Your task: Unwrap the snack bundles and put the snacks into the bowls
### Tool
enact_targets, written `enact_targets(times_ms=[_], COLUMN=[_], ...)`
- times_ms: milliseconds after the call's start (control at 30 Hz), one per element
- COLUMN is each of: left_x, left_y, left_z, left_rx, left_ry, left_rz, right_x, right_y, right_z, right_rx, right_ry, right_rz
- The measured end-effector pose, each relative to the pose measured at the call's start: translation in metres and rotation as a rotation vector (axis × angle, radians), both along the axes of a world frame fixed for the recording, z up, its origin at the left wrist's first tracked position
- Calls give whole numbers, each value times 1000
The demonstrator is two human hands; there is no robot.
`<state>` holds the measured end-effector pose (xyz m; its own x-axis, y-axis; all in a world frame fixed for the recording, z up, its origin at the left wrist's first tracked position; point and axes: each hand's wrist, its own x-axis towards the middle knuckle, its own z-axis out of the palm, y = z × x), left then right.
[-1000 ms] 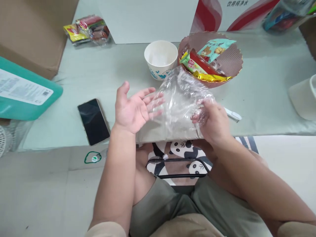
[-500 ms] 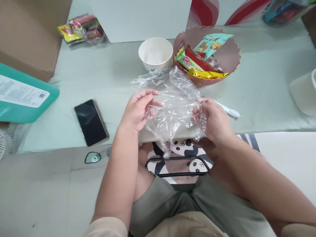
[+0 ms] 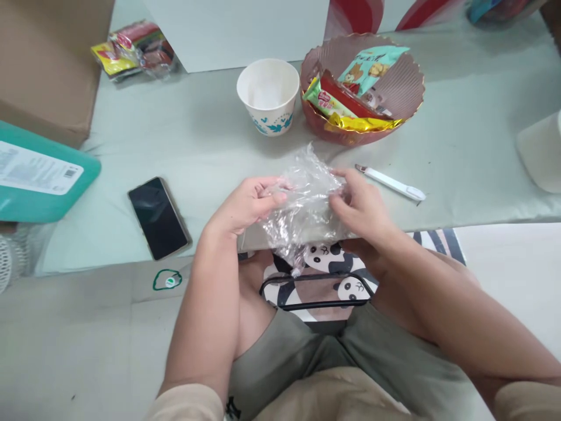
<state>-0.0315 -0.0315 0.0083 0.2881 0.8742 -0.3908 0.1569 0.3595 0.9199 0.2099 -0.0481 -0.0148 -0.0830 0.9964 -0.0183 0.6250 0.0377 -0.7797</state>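
Crumpled clear plastic film (image 3: 302,204) stretches between my two hands, over the table's front edge, its lower end hanging toward my lap. My left hand (image 3: 249,204) pinches the film's left side between thumb and fingers. On the right side, my right hand (image 3: 362,204) grips it, fingers partly hidden behind the film. A white paper cup (image 3: 269,96) with blue leaf prints stands upright just beyond the film. Beside the cup is a pinkish scalloped bowl (image 3: 407,93) of wrapped snacks. A slim white utility knife (image 3: 390,182) lies right of my right hand.
A phone (image 3: 159,218) lies on the left of the cloth-covered table. A green jug (image 3: 44,199) and a cardboard box (image 3: 48,58) flank the left side. Packaged snacks (image 3: 134,49) sit at the back left, a white container (image 3: 543,152) at the right edge.
The film has been gathered smaller and drawn toward me, off the front of the cup. My hands have come closer together, and the utility knife shows more fully.
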Motion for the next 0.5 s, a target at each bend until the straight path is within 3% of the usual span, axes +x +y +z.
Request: enact_targets(times_ms=[267, 500], left_x=[-13, -13], left_y=[9, 13], left_z=[-5, -3], left_rx=[104, 99], left_ry=[-110, -158], left_rz=[485, 640], right_x=[4, -2], right_y=[2, 3], right_z=[2, -4], right_rx=[-109, -209], right_ry=[284, 393], right_rz=[23, 38])
